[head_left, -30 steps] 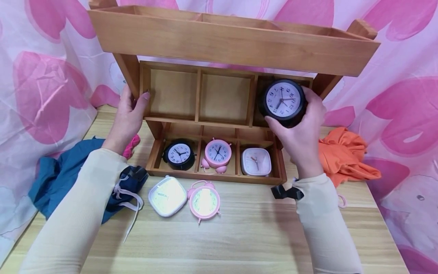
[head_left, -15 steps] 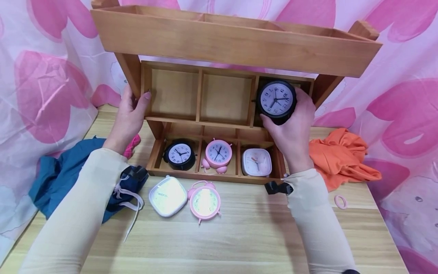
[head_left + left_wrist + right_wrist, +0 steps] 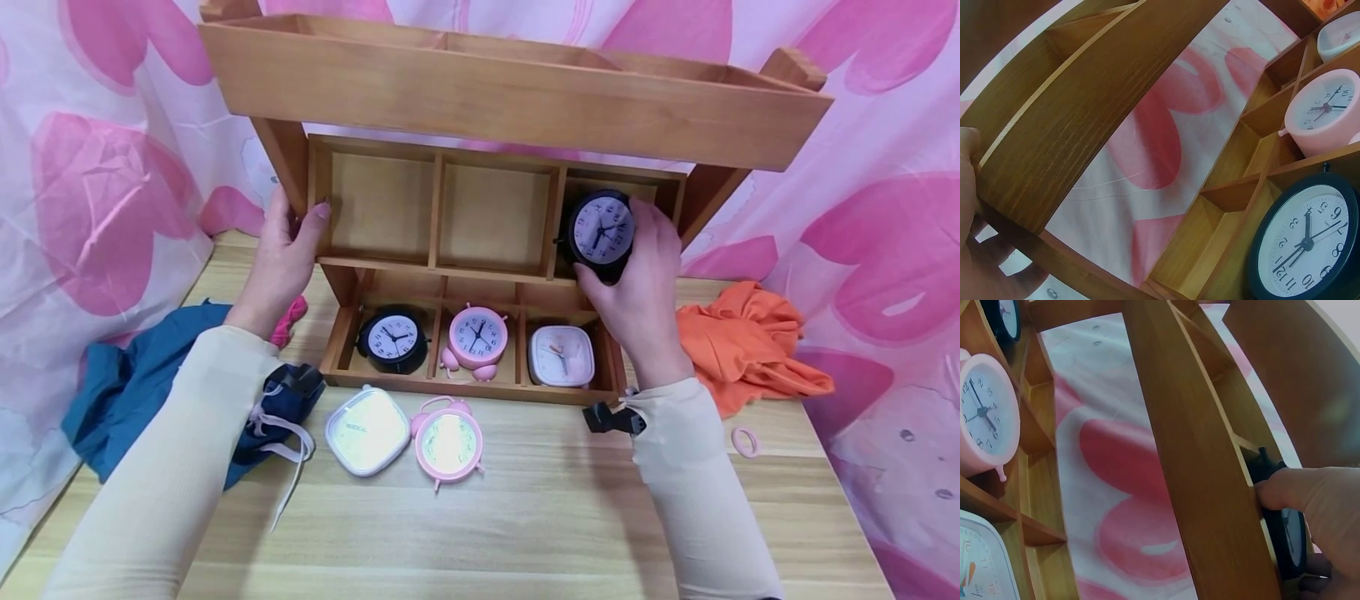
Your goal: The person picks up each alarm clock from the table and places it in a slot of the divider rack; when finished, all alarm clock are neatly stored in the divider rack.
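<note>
My right hand (image 3: 641, 279) grips a round black alarm clock (image 3: 600, 232) inside the right compartment of the wooden shelf's middle tier (image 3: 491, 215). In the right wrist view the thumb lies along the front of this black clock (image 3: 1288, 531), just behind the tier's front board. My left hand (image 3: 281, 258) holds the left end of the same tier, thumb at the inner edge and fingers behind the side post. In the bottom tier sit another black alarm clock (image 3: 393, 337), a pink twin-bell clock (image 3: 477, 335) and a white square clock (image 3: 561, 355), one per compartment.
A white square clock (image 3: 367, 431) and a pink alarm clock (image 3: 448, 443) lie on the table before the shelf. Blue cloth (image 3: 142, 367) is at left, orange cloth (image 3: 742, 346) and a pink ring (image 3: 745, 442) at right. The top tier (image 3: 517, 104) overhangs the middle one.
My right hand has moved left and slightly down with the black clock, bringing it into the right compartment and tilting its face. My left hand has stayed on the shelf.
</note>
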{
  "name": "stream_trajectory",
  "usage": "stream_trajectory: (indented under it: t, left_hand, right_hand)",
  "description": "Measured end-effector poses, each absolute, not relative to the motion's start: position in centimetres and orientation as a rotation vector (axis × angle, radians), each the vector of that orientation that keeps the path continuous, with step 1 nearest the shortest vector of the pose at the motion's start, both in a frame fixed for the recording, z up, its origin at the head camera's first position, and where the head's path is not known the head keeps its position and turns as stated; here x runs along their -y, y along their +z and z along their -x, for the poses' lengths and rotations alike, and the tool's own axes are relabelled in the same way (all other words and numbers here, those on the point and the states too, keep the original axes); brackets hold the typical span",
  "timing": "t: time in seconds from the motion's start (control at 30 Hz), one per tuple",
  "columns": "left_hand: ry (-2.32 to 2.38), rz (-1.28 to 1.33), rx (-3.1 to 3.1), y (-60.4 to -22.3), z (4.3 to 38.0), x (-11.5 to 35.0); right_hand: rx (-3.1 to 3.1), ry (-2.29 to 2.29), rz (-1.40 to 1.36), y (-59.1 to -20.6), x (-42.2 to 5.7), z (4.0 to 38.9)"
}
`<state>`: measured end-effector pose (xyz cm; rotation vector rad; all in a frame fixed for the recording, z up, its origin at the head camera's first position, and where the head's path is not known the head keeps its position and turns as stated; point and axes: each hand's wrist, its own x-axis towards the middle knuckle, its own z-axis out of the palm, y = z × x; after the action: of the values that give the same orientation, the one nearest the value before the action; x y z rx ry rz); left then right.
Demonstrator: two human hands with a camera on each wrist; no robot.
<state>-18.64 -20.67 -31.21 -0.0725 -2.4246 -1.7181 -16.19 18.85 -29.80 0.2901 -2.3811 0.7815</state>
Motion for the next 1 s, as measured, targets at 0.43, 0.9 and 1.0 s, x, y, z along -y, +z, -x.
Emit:
stream_trajectory:
  t: [0.43,0.9,1.0]
  left_hand:
    - [-1.726,0.078,2.419,-31.1,18.5,20.7]
    - [-1.739,0.064,2.421,-30.9,18.4,20.6]
    - [-1.735,0.059,2.424,-31.0,18.4,20.6]
  right_hand:
    - [2.266,1.05,-0.294,-29.2,-19.4,12.2]
    - [2.281,1.281,-0.557,-33.1,-17.0,6.9]
    - [2.388,1.321,-0.562,-34.9,-16.1,6.1]
